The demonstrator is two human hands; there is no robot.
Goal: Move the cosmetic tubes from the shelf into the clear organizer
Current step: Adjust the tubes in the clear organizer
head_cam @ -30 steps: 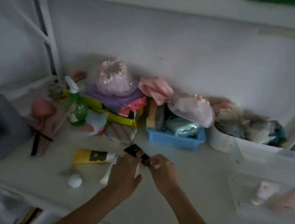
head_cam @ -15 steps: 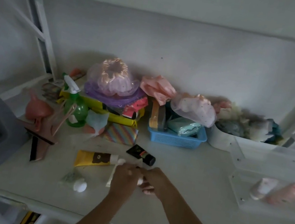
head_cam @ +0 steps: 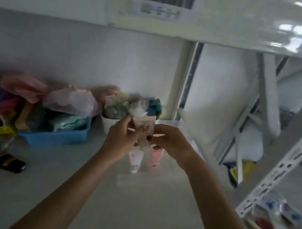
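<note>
Both hands hold one white and pink cosmetic tube [head_cam: 144,129] upright above the clear organizer [head_cam: 156,185], which is hard to make out on the white shelf [head_cam: 53,194]. My left hand [head_cam: 120,139] grips the tube from the left. My right hand [head_cam: 169,142] pinches it from the right. Two tubes stand in the organizer below: a white tube [head_cam: 135,158] and a pink tube [head_cam: 154,157]. A black tube [head_cam: 7,162] lies on the shelf at the left.
A blue basket [head_cam: 58,136] with packets and a white tub [head_cam: 109,124] of cloth items stand at the back. Colourful boxes are stacked at the far left. A white perforated rack upright [head_cam: 284,170] rises at the right. An air conditioner [head_cam: 161,0] hangs overhead.
The camera has swung right. Both hands lifted a white and pink tube from the shelf and carried it right, over the clear organizer. The black tube stays on the shelf.
</note>
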